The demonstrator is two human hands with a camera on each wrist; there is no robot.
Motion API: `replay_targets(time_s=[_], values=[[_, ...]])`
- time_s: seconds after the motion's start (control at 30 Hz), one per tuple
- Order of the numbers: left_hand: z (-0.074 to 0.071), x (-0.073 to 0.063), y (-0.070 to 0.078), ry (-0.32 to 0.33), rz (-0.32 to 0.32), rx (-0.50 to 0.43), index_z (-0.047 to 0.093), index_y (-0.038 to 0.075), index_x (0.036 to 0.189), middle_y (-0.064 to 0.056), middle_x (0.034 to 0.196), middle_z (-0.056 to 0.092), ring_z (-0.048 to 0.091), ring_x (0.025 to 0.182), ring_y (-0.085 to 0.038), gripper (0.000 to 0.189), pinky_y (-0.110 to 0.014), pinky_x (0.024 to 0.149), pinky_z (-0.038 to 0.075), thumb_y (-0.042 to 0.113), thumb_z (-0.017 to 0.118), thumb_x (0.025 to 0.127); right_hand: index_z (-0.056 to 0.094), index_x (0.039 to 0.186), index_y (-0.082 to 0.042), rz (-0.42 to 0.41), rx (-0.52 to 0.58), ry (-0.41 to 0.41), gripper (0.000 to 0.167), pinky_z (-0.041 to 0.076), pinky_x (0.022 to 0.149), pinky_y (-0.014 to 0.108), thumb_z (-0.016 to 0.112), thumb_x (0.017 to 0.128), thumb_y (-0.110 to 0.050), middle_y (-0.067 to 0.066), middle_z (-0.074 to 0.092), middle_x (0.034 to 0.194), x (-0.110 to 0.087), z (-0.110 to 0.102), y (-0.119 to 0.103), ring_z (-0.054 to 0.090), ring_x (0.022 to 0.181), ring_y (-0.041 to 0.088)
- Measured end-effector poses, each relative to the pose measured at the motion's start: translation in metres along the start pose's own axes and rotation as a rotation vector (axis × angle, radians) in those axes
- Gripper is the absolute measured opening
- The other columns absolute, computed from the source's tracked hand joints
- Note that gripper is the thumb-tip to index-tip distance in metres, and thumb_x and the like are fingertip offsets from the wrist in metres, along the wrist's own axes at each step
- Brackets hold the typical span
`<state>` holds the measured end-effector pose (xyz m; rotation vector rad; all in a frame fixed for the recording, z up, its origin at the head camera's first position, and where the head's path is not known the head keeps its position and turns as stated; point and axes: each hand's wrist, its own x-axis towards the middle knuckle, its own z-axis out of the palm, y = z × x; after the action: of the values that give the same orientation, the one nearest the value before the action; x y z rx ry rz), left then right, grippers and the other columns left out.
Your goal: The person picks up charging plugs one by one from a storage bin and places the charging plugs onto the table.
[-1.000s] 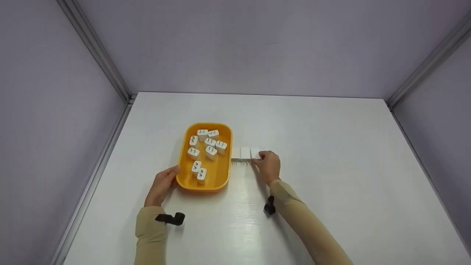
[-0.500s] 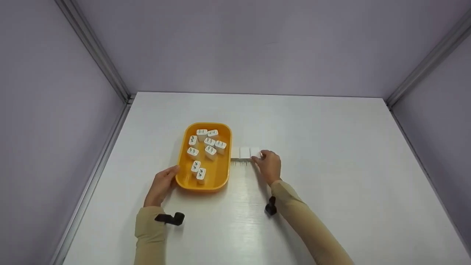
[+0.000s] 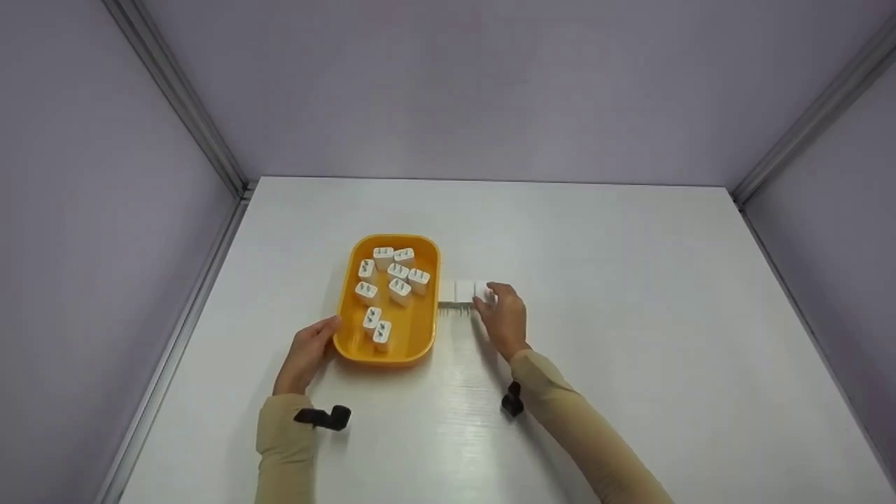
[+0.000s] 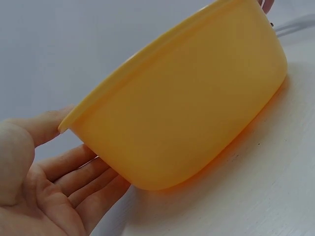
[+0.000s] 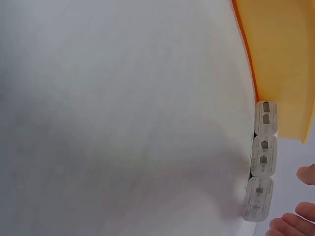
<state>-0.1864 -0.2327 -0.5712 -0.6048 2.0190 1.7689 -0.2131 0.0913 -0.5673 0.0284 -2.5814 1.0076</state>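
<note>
In the head view, a yellow tray [image 3: 420,329] holds several white two-prong plug adapters [image 3: 400,290], standing prongs up. My left hand [image 3: 308,350] holds its lower left corner; in the left wrist view, the thumb is at the rim and the fingers lie against the outer wall. Three more adapters lie in a row beside the tray's right wall, prongs toward me. Nearest to my right hand [image 3: 505,318] is the end adapter [image 5: 258,199] of that row. Thumb and fingers [image 5: 295,223] are spread around it, with a gap in the right wrist view.
A white table [image 3: 630,280] bears everything. Purple-grey walls [image 3: 490,91] rise at the back and both sides, with metal rails in the corners. A black wrist camera [image 3: 325,417] is strapped to each beige sleeve.
The end adapter has shifted left, closing the small gap to its neighbour. My right hand has loosened its pinch and moved slightly left. The left hand and tray stay put.
</note>
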Motion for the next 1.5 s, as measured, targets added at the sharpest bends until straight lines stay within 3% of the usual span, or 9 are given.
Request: replay_targets(time_s=[0.27, 0.47, 0.67, 0.8, 0.93, 1.03, 1.2, 1.33, 1.5], values=[[0.0, 0.0, -0.001, 0.0, 0.007, -0.001, 0.038, 0.011, 0.148, -0.008, 0.154, 0.041, 0.045, 0.127, -0.019, 0.063, -0.038, 0.116, 0.039, 0.048, 0.047, 0.098, 0.066, 0.112, 0.003, -0.081, 0.036, -0.067, 0.034, 0.056, 0.092, 0.041, 0.072, 0.086, -0.019, 0.017, 0.07, 0.11, -0.007, 0.004, -0.017, 0.066, 0.105, 0.031], [-0.001, 0.0, -0.001, -0.012, 0.022, -0.021, 0.037, 0.009, 0.148, -0.009, 0.156, 0.037, 0.039, 0.142, -0.024, 0.062, -0.04, 0.118, 0.036, 0.046, 0.047, 0.099, 0.066, 0.111, 0.003, -0.179, 0.126, -0.085, 0.033, 0.057, 0.088, 0.04, 0.073, 0.085, -0.017, 0.018, 0.07, 0.108, -0.011, 0.005, -0.031, 0.067, 0.1, 0.031], [-0.001, 0.0, -0.002, -0.013, 0.032, -0.004, 0.038, 0.009, 0.147, -0.009, 0.156, 0.038, 0.039, 0.143, -0.025, 0.063, -0.04, 0.118, 0.035, 0.047, 0.048, 0.098, 0.067, 0.111, -0.001, -0.217, 0.137, -0.111, 0.03, 0.058, 0.087, 0.038, 0.071, 0.087, -0.017, 0.016, 0.07, 0.11, -0.016, 0.003, -0.043, 0.067, 0.1, 0.028], [0.0, -0.002, -0.002, -0.013, 0.047, -0.014, 0.04, 0.008, 0.147, -0.011, 0.153, 0.042, 0.049, 0.131, -0.019, 0.06, -0.035, 0.113, 0.042, 0.045, 0.047, 0.099, 0.066, 0.112, -0.001, -0.226, 0.141, -0.126, 0.029, 0.058, 0.089, 0.034, 0.071, 0.087, -0.015, 0.014, 0.07, 0.112, -0.018, 0.003, -0.05, 0.067, 0.104, 0.026], [-0.001, -0.003, -0.002, -0.013, 0.056, -0.045, 0.042, 0.008, 0.146, -0.013, 0.151, 0.045, 0.055, 0.108, -0.01, 0.06, -0.02, 0.093, 0.053, 0.045, 0.049, 0.098, 0.066, 0.112, -0.002, -0.247, 0.156, -0.137, 0.029, 0.057, 0.092, 0.033, 0.071, 0.087, -0.014, 0.013, 0.069, 0.111, -0.02, 0.003, -0.057, 0.067, 0.105, 0.024], [-0.002, -0.003, -0.001, -0.001, 0.044, -0.038, 0.044, 0.011, 0.145, -0.01, 0.147, 0.049, 0.053, 0.095, -0.007, 0.06, -0.013, 0.078, 0.049, 0.047, 0.049, 0.098, 0.066, 0.113, -0.002, -0.265, 0.165, -0.153, 0.029, 0.057, 0.092, 0.033, 0.071, 0.087, -0.014, 0.013, 0.069, 0.111, -0.023, 0.004, -0.063, 0.067, 0.105, 0.024], [-0.002, -0.002, -0.001, 0.007, 0.029, -0.013, 0.045, 0.012, 0.144, -0.006, 0.134, 0.054, 0.049, 0.09, -0.009, 0.061, -0.017, 0.073, 0.042, 0.05, 0.049, 0.097, 0.065, 0.114, -0.001, -0.292, 0.171, -0.217, 0.031, 0.057, 0.091, 0.034, 0.071, 0.087, -0.015, 0.013, 0.069, 0.112, -0.029, 0.006, -0.073, 0.067, 0.103, 0.025], [-0.002, 0.0, -0.001, 0.007, 0.022, 0.004, 0.044, 0.013, 0.145, -0.006, 0.139, 0.053, 0.049, 0.1, -0.012, 0.062, -0.02, 0.083, 0.044, 0.051, 0.049, 0.097, 0.065, 0.114, 0.0, -0.305, 0.159, -0.274, 0.032, 0.057, 0.091, 0.035, 0.071, 0.087, -0.017, 0.013, 0.07, 0.112, -0.034, 0.009, -0.08, 0.067, 0.102, 0.026], [-0.001, 0.001, -0.001, -0.011, 0.014, -0.009, 0.039, 0.013, 0.148, -0.007, 0.153, 0.043, 0.047, 0.125, -0.018, 0.064, -0.035, 0.113, 0.043, 0.051, 0.048, 0.097, 0.064, 0.116, -0.003, -0.282, 0.129, -0.347, 0.034, 0.055, 0.095, 0.036, 0.07, 0.089, -0.021, 0.01, 0.07, 0.115, -0.036, 0.012, -0.087, 0.066, 0.106, 0.024]])
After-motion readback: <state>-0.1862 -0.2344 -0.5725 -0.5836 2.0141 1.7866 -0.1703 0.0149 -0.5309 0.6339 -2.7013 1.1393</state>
